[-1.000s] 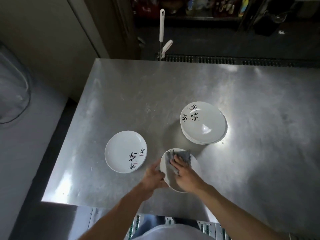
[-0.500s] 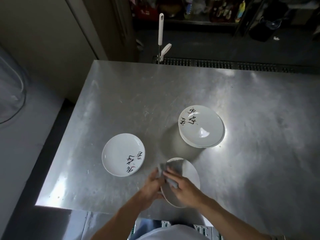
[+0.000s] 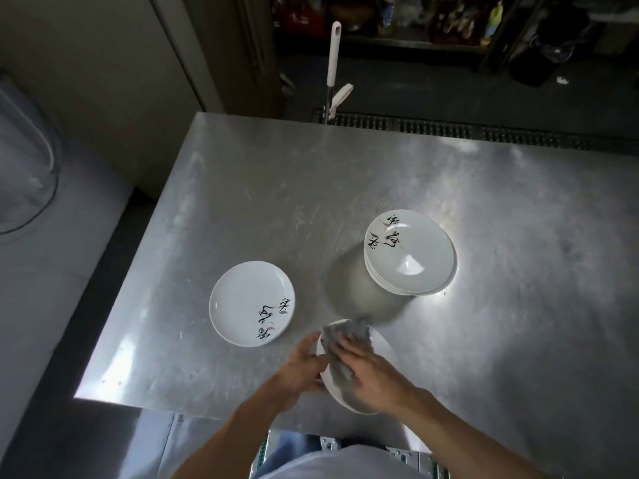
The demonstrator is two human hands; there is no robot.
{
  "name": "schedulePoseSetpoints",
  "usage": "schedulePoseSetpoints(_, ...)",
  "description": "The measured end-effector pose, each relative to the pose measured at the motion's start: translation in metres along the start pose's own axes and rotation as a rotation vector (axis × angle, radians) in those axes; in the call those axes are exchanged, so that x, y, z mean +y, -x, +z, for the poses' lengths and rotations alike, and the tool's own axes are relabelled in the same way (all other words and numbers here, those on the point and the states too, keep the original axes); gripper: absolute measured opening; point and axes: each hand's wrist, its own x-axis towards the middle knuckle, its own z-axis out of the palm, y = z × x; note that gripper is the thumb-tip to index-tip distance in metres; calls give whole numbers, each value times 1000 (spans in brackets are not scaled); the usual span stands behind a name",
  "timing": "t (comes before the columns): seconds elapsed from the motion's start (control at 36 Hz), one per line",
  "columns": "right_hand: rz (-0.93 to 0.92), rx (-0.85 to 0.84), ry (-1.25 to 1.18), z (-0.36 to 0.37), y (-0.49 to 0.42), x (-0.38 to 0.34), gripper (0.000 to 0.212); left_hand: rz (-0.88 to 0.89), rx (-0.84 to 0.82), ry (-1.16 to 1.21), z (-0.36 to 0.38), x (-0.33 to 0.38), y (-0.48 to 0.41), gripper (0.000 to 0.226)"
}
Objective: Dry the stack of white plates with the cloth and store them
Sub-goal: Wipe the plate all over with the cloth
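My left hand [image 3: 301, 366] grips the left rim of a white plate [image 3: 383, 347], held tilted over the near edge of the steel table [image 3: 276, 188]. My right hand [image 3: 371, 376] presses a grey cloth [image 3: 345, 335] against the plate's inner face, fingers spread over the cloth. A stack of white plates [image 3: 409, 252] with black brush lettering stands on the table to the right, beyond my hands. A single white plate [image 3: 250, 302] with the same lettering lies flat to the left.
A white-handled tool [image 3: 333, 53] stands upright behind the table's far edge, by a floor drain grate [image 3: 449, 127]. A clear plastic container [image 3: 24, 167] sits on the counter at far left. Dark shelving fills the background.
The cloth and my right hand have shifted across the plate's face in a wiping motion, and the plate has turned slightly in my left hand. The other plates stay put.
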Motion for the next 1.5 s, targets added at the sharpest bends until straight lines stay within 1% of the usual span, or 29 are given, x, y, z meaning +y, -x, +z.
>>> schedulePoseSetpoints(0.06,-137,-40,-18,1,7,-4,55,12,4,-46,-6,-1,0,45)
schedulePoseSetpoints(0.11,-211,-68,14,1,10,-2,50,2,-14,-86,-11,-3,2,51)
schedulePoseSetpoints(0.19,-210,-145,93,4,10,7,60,-39,-55,-40,-13,-5,6,55)
schedulePoseSetpoints(0.25,-61,-103,91,3,4,13,62,-53,-9,45,-11,-6,3,56)
schedulePoseSetpoints(0.31,156,10,86,3,-6,17,59,-68,100,181,-5,-8,-1,56)
schedulePoseSetpoints(0.36,347,53,112,1,-16,15,64,-84,171,273,6,-10,-1,49)
schedulePoseSetpoints(0.42,418,52,34,2,-18,11,73,-89,147,289,14,-12,2,42)
schedulePoseSetpoints(0.47,302,58,-85,7,-12,6,72,-91,123,264,15,-9,6,41)
schedulePoseSetpoints(0.53,109,-4,-148,11,1,-1,63,-97,135,243,12,-8,3,43)
schedulePoseSetpoints(0.56,58,-36,-148,11,4,-2,58,-100,129,222,10,-8,2,45)
schedulePoseSetpoints(0.61,50,22,-97,8,2,3,51,-94,62,161,8,-8,5,47)
schedulePoseSetpoints(0.64,101,73,-53,5,-1,8,53,-92,26,135,8,-8,7,49)
schedulePoseSetpoints(0.69,252,24,19,2,-7,11,63,-77,-12,98,7,-9,9,56)
schedulePoseSetpoints(0.72,227,5,5,4,-8,9,66,-62,-17,82,8,-7,9,58)
schedulePoseSetpoints(0.78,54,-22,-47,11,-5,5,64,-51,-8,64,8,-5,10,61)
schedulePoseSetpoints(0.83,10,-76,-79,10,-2,3,62,-59,-11,76,7,-4,12,62)
schedulePoseSetpoints(0.89,136,7,-65,5,-6,10,59,-74,-32,95,6,-3,14,62)
schedulePoseSetpoints(0.92,210,17,-21,2,-8,12,60,-78,-45,105,6,-3,15,62)
schedulePoseSetpoints(0.94,221,11,34,2,-10,11,60,-75,-59,107,7,-2,17,62)
schedulePoseSetpoints(0.97,155,13,48,3,-9,7,59,-70,-70,99,7,0,18,63)
schedulePoseSetpoints(1.03,-18,-19,-35,11,-3,-1,58,-81,-60,80,8,0,19,63)
schedulePoseSetpoints(1.08,-82,-96,-108,14,5,-4,57,-112,-33,71,7,-3,20,61)
schedulePoseSetpoints(1.14,-115,-124,-95,11,7,3,55,-138,-29,75,6,-7,23,62)
schedulePoseSetpoints(1.19,-67,-133,-31,9,1,10,56,-117,-13,123,7,-11,25,56)
schedulePoseSetpoints(1.25,81,-99,51,6,-10,13,59,-76,75,220,10,-16,22,53)
schedulePoseSetpoints(1.31,246,-19,143,1,-23,11,60,-53,176,388,17,-20,16,54)
schedulePoseSetpoints(1.36,321,30,113,-4,-32,6,64,-52,223,480,21,-21,13,51)
schedulePoseSetpoints(1.44,316,0,-68,-5,-26,-2,75,-33,265,396,13,-20,10,24)
schedulePoseSetpoints(1.5,180,-60,-157,-1,-15,-8,74,-33,262,347,5,-19,5,29)
